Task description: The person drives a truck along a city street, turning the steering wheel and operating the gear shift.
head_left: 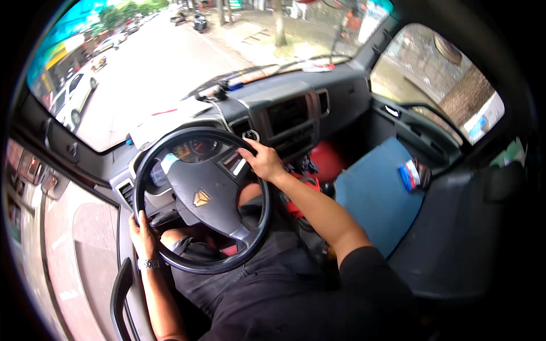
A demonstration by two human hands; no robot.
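A black steering wheel [202, 271] with a gold emblem is in front of me. My left hand [142, 233] is wrapped round its left rim, with a watch on the wrist. My right hand [264, 159] grips the upper right of the rim, its arm stretched forward. Behind the wheel is the instrument cluster [193, 149], partly hidden by the rim. Light-coloured papers [170, 111] lie on the dashboard [352, 85] above it.
The windscreen shows a road [170, 51] with a white car [74, 96] at left and trees at right. A blue seat pad [372, 193] holds a small red-and-blue package [408, 173]; red items [324, 162] sit below the dashboard. The door handle [119, 290] is at lower left.
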